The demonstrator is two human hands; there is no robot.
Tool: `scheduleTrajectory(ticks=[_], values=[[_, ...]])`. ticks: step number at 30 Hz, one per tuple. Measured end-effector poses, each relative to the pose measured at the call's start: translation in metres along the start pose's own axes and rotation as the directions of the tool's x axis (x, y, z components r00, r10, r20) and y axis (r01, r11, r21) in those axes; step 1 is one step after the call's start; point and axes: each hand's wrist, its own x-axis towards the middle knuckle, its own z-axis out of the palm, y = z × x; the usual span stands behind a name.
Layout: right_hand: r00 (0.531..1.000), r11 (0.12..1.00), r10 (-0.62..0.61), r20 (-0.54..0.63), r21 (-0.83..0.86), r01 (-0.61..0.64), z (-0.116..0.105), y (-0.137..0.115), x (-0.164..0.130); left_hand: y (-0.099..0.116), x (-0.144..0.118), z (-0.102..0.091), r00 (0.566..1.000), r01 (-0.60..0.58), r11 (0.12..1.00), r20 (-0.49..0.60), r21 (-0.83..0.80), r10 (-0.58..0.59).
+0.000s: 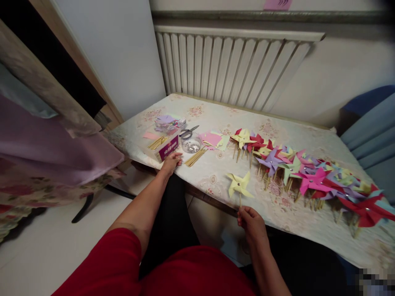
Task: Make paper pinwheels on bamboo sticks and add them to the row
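Many finished pinwheels (311, 174) right of the held yellow pinwheel (239, 185)

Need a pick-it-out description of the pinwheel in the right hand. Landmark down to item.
Start at the table under the white radiator; a long row of finished pinwheels runs along its right half. Nearer the front edge, apart from that row, one pale yellow pinwheel stands alone, its stick pinched by the right hand. It is the only one held and not overlapping others.
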Motion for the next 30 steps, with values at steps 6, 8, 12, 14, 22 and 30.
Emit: scheduleTrajectory(ticks=[6, 8, 12, 14, 22, 30], values=[[1.000, 1.000, 0.003, -0.004, 0.012, -0.003, -0.0003, 0.0027, 0.0010, -0.0020, 0.0011, -0.0013, 1.000, -0.013, 1.000, 0.008, 0.005, 0.013], [1.000, 1.000, 0.001, -0.003, 0.010, -0.001, 0.0000, 0.0032, 0.0012, -0.0028, 0.0015, -0.0017, 1.000, -0.016, 1.000, 0.010, 0.007, 0.016], [1.000, 1.000, -0.002, -0.003, 0.003, 0.002, -0.0002, 0.0042, 0.0018, -0.0037, 0.0024, -0.0027, 1.000, -0.013, 1.000, 0.010, 0.012, 0.013], [1.000, 1.000, -0.005, -0.008, 0.003, 0.005, -0.0006, 0.0049, 0.0022, -0.0038, 0.0028, -0.0031, 1.000, -0.011, 1.000, 0.009, 0.017, 0.011], [1.000, 1.000, -0.007, 0.004, -0.001, 0.007, -0.0021, 0.0063, 0.0035, -0.0027, 0.0025, -0.0022, 1.000, -0.002, 1.000, 0.004, 0.030, 0.002], [1.000, 1.000, 0.003, -0.007, 0.014, -0.003, -0.0011, 0.0070, 0.0046, -0.0065, 0.0060, -0.0026, 1.000, -0.002, 0.999, 0.006, 0.037, 0.001]])
